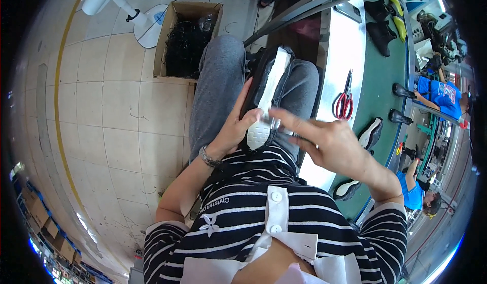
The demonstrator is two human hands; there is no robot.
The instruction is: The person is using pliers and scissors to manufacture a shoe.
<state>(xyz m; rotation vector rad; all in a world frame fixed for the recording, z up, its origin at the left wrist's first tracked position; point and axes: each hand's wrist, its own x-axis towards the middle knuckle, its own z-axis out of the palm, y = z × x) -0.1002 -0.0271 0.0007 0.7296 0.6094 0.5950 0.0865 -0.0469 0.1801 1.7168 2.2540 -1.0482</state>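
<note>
In my lap, sole side up, lies a black shoe upper [257, 83] with a long white strip along its underside and a white, patterned patch at the near end. My left hand [238, 124] grips its left side, the thumb pressed on the white part. My right hand [324, 137] is closed at the shoe's right edge, its fingers touching or almost touching the white patch. Motion smears those fingers. A thin, dark-and-light thing sticks out below them, too blurred for me to name.
Red-handled scissors [344, 104] and a phone [348, 11] lie on the metal ledge [350, 50] to my right. Beyond it a green conveyor [378, 86] carries several shoes. A cardboard box [162, 55] of black scraps and a white fan [147, 30] stand at far left. Co-workers in blue work at right.
</note>
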